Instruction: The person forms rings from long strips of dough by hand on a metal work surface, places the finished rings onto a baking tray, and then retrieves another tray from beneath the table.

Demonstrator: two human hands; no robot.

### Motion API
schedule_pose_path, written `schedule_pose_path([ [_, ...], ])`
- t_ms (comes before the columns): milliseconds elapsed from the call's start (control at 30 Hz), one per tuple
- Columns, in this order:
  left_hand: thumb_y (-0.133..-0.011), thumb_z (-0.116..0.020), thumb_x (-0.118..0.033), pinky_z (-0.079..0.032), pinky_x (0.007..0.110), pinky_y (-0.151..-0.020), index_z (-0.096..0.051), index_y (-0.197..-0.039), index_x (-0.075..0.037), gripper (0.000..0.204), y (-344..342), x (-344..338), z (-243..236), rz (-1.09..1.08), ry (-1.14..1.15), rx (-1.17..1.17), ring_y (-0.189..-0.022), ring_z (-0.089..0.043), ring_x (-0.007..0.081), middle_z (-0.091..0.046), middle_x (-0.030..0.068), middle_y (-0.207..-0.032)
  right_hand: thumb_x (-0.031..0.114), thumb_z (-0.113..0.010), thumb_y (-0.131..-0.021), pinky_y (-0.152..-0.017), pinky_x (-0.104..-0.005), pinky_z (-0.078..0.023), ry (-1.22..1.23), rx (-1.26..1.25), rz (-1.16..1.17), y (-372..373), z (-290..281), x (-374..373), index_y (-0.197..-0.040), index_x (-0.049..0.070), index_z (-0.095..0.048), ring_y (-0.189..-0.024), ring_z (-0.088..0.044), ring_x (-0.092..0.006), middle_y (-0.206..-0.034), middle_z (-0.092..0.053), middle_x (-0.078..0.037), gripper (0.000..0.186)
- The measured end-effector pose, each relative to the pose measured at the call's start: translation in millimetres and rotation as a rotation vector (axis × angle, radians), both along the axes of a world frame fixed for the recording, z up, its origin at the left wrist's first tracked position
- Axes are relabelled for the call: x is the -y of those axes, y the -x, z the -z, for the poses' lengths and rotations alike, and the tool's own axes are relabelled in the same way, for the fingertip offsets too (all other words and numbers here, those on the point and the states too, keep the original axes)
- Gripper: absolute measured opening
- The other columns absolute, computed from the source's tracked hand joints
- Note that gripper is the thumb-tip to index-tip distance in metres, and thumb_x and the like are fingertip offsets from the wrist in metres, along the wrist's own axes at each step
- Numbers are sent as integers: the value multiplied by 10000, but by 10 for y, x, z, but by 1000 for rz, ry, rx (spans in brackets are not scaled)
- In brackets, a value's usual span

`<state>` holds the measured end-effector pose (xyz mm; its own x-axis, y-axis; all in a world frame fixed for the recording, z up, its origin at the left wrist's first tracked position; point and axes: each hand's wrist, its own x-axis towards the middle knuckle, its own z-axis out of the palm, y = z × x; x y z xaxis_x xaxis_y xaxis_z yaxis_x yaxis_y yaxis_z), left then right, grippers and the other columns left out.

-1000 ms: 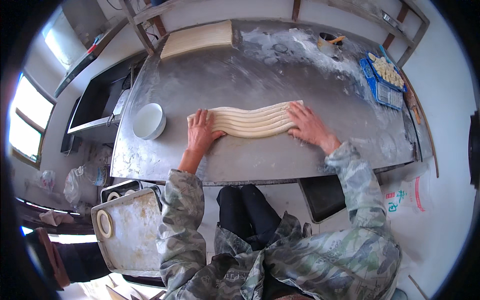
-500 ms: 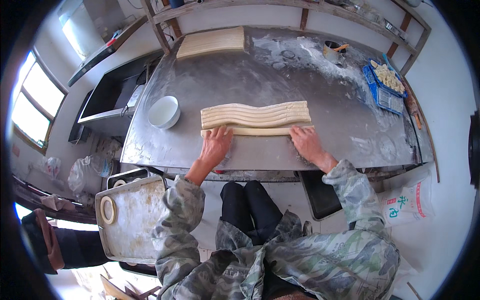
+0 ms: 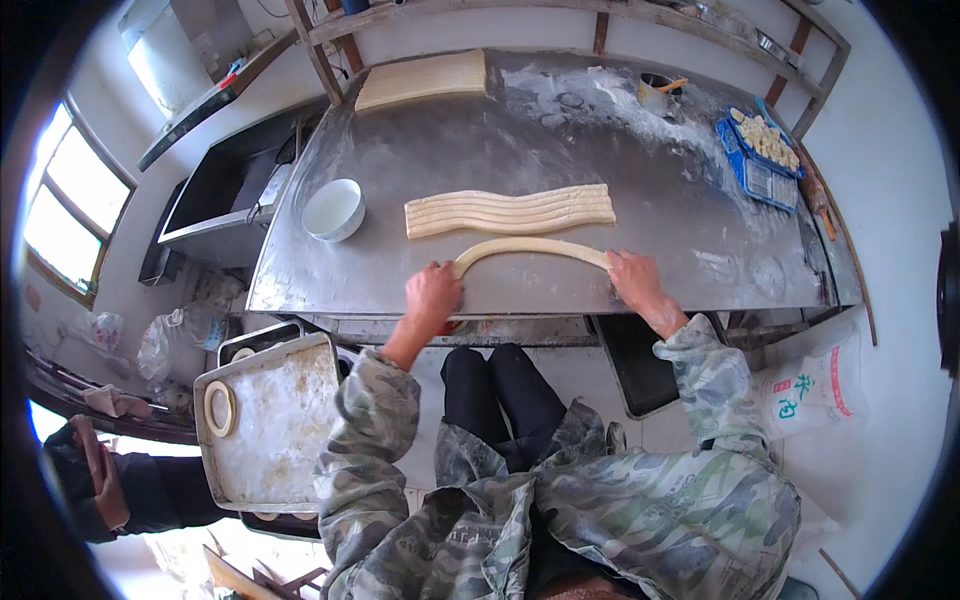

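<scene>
A long dough strip [image 3: 532, 245] arches between my two hands, close to the front edge of the metal table [image 3: 400, 150]. My left hand [image 3: 433, 294] is closed round its left end, and my right hand [image 3: 637, 279] grips the right end. Just beyond the arch lies a row of several dough strips [image 3: 510, 211] side by side, apart from the one I hold. A white bowl [image 3: 334, 211] stands on the table to the left of them.
A sheet of dough strips [image 3: 421, 80] lies at the far left. Far right are a metal pot [image 3: 656, 95], spilled flour and a blue scale [image 3: 768, 187] bearing dough pieces [image 3: 765, 138]. Left of my legs, a baking tray [image 3: 275, 430] holds a dough ring [image 3: 219, 410].
The front dough strip has come away from the row and bent from straight into an arch. My hands have gone from resting on it to gripping its ends, slightly nearer me.
</scene>
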<state>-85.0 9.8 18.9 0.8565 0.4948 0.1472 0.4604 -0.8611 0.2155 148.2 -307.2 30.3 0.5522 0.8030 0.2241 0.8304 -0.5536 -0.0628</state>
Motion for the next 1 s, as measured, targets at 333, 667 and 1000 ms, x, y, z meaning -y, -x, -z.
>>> schedule_pose_path([
  [333,-742,-723,-95,-511,447,-916,-723,-1112,-152,374,178,519,-312,617,-264,248,-1142,-602,295,-628,83,-1134,248,-728,-812,-773,-477,-536,-355,-156,31,366,77,237,-906,41,-672,-938,-654,-346,-961,-658,-134,234],
  [667,-780,-725,-170,-481,436,-799,-709,-935,-129,161,-730,1350,45,697,-156,373,-876,-618,279,-598,61,-879,133,-738,-719,-848,-481,-530,-563,-67,7,385,354,139,-795,21,-691,-994,-662,-366,-1024,-689,-141,143],
  [1000,-767,-718,-137,-492,433,-789,-702,-909,-115,145,-952,1502,54,711,-71,382,-859,-634,282,-618,49,-893,134,-724,-710,-897,-448,-517,-579,-141,-147,193,395,101,-829,24,-724,-1052,-650,-336,-1089,-709,-120,162],
])
